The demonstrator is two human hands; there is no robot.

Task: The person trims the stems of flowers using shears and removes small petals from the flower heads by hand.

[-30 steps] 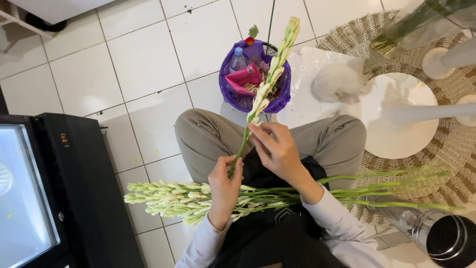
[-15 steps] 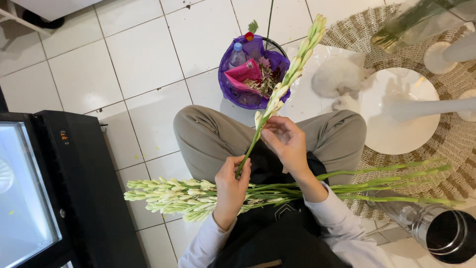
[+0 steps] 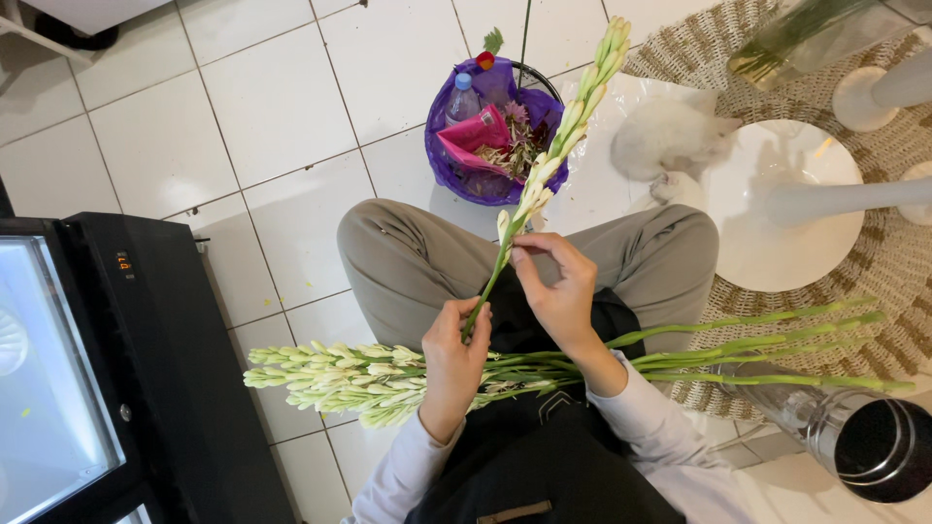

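— What are the hands doing from where you're watching?

— I'm seeing the left hand [image 3: 453, 354] wrapping its fingers closed around the lower part of a single tuberose stem [image 3: 544, 180], which is rising at a slant toward the top of the frame. The right hand [image 3: 560, 291] is pinching that same stem higher up, just below the lowest buds, with thumb and forefinger closing on it. I can't make out whether a bud or leaf is sitting between those fingertips; it's too small.

— And the rest of the flowers?

— A bundle of tuberose stems [image 3: 388, 374] is lying across the person's lap, white buds pointing left over the white tiled floor [image 3: 194, 126], green stalks running right. The middle of the bundle is hiding behind both wrists, so I can't count the stems.

— Anything around them?

— A purple-lined bin [image 3: 451, 170] is sitting just beyond the knees, holding a plastic bottle, pink wrapping and plant scraps; the raised stem is crossing in front of its right rim. To the right, a white round pedestal base [image 3: 777, 233] is standing on a woven mat [image 3: 893, 262], and something white and fluffy [image 3: 670, 141] beside it is too blurred for me to identify. A shiny metal container [image 3: 864, 442] is getting cut off at the lower right, and a black cabinet with a glass door [image 3: 126, 378] is running off the left edge.
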